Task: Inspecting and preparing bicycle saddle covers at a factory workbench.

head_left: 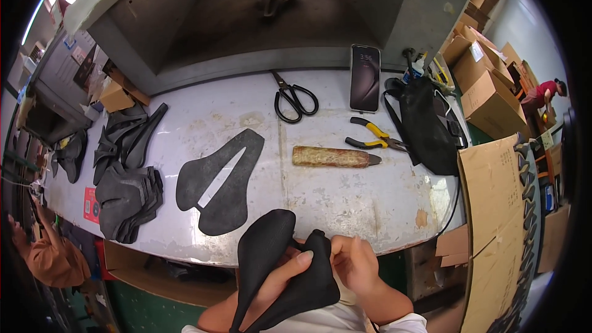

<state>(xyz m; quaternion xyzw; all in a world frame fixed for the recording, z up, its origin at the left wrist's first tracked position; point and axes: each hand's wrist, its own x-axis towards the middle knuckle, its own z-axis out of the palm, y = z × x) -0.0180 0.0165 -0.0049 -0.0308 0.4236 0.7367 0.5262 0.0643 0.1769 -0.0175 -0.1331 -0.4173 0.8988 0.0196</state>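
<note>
Close to the table's front edge I hold a black saddle-shaped cover [266,243], ribbed on its surface, with two wide lobes and a long gap between them. My left hand [277,279] reaches through the gap and is closed on it, the thumb pressing the right lobe. The curled fingers of my right hand [357,265] pinch that lobe's upper right edge. Just beyond lies a flat dark grey saddle-shaped piece [243,172] with a long slot in its middle. To the left is a stack of similar grey pieces [129,203], with curled black pieces [126,135] behind it.
A wooden-handled tool [330,156], pliers [376,135], scissors [293,100] and a phone [365,79] lie on the table [345,203]. A black bag [428,123] sits at right beside cardboard [493,228]. A grey metal booth [277,31] stands behind. Other people appear at far left and right.
</note>
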